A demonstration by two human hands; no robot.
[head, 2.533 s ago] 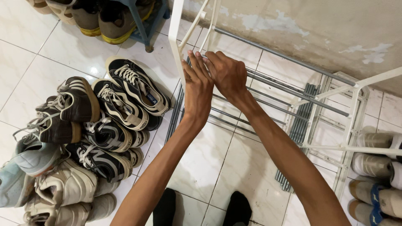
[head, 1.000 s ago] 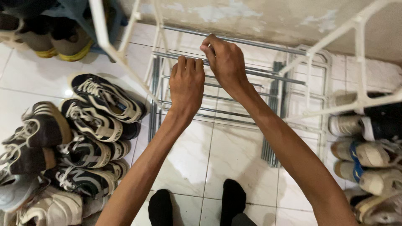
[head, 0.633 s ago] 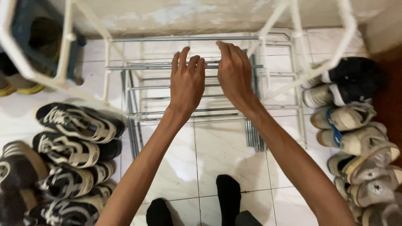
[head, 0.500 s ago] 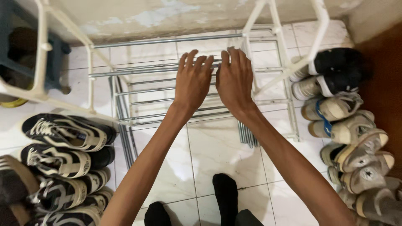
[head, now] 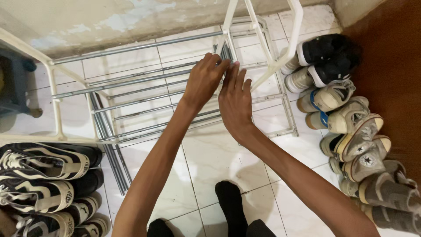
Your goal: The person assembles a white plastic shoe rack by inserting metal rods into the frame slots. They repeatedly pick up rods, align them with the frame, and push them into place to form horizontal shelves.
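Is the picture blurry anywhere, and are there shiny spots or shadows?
Head view: mostly sharp, left hand and right hand clear; soft light, with a faint sheen on the floor tiles; a dim shadow under the rack by the wall; shoes at the edges slightly stretched.

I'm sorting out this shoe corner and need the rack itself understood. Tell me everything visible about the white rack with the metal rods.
The shoe rack is an empty frame of white, plastic-looking uprights joined by grey metal rods, standing on pale floor tiles against a stained wall. Loose grey rods lie on the tiles by its left end. The left hand and the right hand both rest on the rods near its right-hand upright. Shoes sit on the floor on either side, none on the rack.
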